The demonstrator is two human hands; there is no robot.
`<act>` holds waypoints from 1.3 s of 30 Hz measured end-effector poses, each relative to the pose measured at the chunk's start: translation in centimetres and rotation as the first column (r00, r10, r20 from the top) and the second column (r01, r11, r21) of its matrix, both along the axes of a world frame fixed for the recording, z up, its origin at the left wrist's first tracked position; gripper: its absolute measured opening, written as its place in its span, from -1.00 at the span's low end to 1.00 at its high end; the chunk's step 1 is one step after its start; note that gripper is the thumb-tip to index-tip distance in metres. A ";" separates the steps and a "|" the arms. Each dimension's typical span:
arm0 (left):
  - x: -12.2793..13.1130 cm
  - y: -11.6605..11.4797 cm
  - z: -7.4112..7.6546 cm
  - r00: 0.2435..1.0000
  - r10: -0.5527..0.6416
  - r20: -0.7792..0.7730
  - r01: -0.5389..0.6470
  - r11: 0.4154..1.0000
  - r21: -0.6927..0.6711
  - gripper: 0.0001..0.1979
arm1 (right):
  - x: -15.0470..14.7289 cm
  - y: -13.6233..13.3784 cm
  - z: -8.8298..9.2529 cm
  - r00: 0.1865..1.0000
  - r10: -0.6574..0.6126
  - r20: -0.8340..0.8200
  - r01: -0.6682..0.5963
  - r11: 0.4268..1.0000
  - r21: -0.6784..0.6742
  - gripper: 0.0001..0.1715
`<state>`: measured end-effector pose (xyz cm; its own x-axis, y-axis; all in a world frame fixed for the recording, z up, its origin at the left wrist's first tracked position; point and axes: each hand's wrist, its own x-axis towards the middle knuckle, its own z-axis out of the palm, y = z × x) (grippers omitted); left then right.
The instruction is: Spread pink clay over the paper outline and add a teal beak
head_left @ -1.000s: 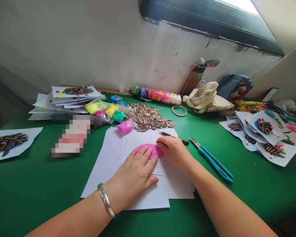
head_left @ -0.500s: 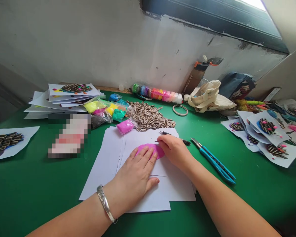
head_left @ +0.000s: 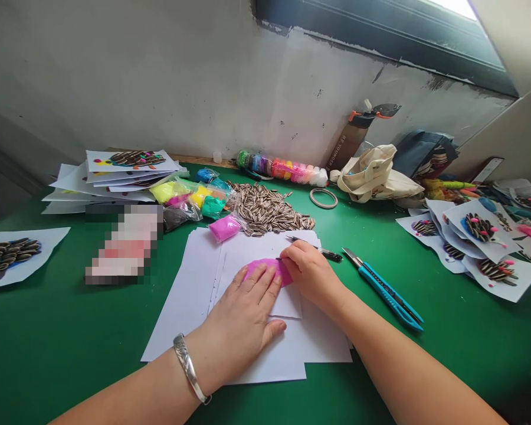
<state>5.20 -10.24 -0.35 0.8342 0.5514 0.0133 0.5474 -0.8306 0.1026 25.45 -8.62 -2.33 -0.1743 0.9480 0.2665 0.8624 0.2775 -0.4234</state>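
Note:
A flat magenta clay patch (head_left: 284,273) lies on a small white sheet (head_left: 287,307) on top of larger papers. My left hand (head_left: 248,313), a silver bangle at its wrist, rests flat on the patch with fingers spread and hides much of it. At the patch's upper right edge my right hand (head_left: 312,271) is closed in a pinch. A small dark pointed thing (head_left: 279,258) sticks out from its fingertips, too small to name. Just beyond this hand lies a black pen (head_left: 330,254). A blue utility knife (head_left: 389,292) with its blade out lies farther right.
A sunflower seed heap (head_left: 269,208) lies behind the papers, beside a pink clay packet (head_left: 225,228) and other bagged clay. Seed pictures (head_left: 495,268) lie at right, and a paper stack (head_left: 110,177) stands at left. A tape roll (head_left: 323,198) and bottle (head_left: 349,139) are behind.
My right hand has shifted slightly down, bringing the dark tip from above the clay's edge to the clay. My left hand has stayed pressed on the patch.

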 end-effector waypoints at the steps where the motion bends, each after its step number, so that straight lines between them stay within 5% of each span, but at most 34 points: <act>1: 0.0 0.0 0.0 1.000 0.002 -0.003 -0.002 1.000 -0.001 -0.33 | 0.1 -0.1 0.1 1.000 0.003 -0.008 -0.003 1.000 -0.015 -0.77; 9: 0.0 0.0 -0.2 1.000 0.002 0.015 -0.003 1.000 0.016 -0.33 | 0.3 0.0 0.4 0.992 0.002 -0.128 -0.008 0.999 -0.042 -0.76; 39: -0.4 -0.1 -0.8 0.995 -0.004 0.101 -0.003 0.998 0.064 -0.38 | -0.7 0.7 0.4 0.997 0.043 -0.065 -0.043 0.999 0.010 -0.73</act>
